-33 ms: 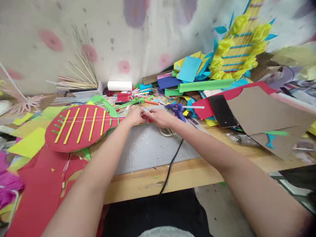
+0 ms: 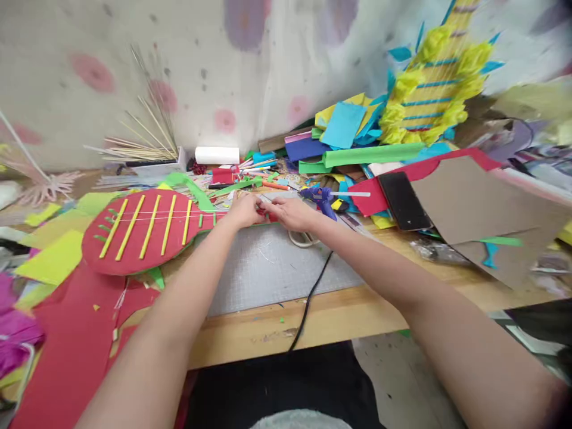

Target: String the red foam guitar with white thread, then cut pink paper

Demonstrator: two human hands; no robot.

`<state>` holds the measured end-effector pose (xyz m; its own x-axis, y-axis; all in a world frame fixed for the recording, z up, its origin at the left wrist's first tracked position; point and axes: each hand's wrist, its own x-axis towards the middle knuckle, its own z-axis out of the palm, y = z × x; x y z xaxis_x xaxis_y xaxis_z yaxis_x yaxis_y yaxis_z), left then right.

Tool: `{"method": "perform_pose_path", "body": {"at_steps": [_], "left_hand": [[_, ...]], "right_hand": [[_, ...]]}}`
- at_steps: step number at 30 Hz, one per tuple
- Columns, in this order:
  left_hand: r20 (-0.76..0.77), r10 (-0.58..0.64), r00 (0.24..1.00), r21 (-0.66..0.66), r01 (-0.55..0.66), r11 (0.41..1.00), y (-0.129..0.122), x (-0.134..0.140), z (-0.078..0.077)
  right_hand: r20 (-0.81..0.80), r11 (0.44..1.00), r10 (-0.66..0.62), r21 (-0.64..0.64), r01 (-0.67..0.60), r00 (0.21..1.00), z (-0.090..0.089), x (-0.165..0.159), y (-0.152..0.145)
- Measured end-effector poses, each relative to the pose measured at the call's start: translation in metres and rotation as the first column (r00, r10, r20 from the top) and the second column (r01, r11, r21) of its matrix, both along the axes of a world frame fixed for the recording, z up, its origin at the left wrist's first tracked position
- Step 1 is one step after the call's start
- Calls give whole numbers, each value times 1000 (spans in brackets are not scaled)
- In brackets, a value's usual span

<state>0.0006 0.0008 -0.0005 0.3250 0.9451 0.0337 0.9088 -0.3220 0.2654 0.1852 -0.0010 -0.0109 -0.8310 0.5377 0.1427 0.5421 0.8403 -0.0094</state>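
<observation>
A red craft guitar (image 2: 149,235) with yellow strips across its round body lies on the table, its neck pointing right. Thin white strings (image 2: 174,213) run along it and disappear under my left hand (image 2: 245,210). That hand rests over the neck with its fingers closed. Close beside it, at the neck's right end, my right hand (image 2: 292,213) has thumb and fingers pinched together. The fingertips of both hands nearly meet, and whatever is between them is too small to make out. A blue glue gun (image 2: 319,196) with a clear glue stick lies just beyond my right hand.
A grey cutting mat (image 2: 259,274) is under the neck, with scissors (image 2: 301,239) and a black cord (image 2: 310,301). Right are a black phone (image 2: 404,201) and cardboard (image 2: 482,205). A yellow flowered guitar (image 2: 429,89) leans behind. Skewers (image 2: 138,150) stand left.
</observation>
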Motion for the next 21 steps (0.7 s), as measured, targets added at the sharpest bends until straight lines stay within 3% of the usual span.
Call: {"method": "perform_pose_path", "body": {"at_steps": [5,12,21], "left_hand": [[42,8,999,-24,-7,1000,1,2,-1],[30,10,999,-50,-9,999,0,2,2],[2,13,1000,-34,-13,999,1,2,1]], "right_hand": [[-28,998,-19,-56,18,999,-7,13,-2],[-251,989,-129,-107,105,959,-14,17,-5],[-106,996,-68,-66,62,992,-6,5,-8]]}}
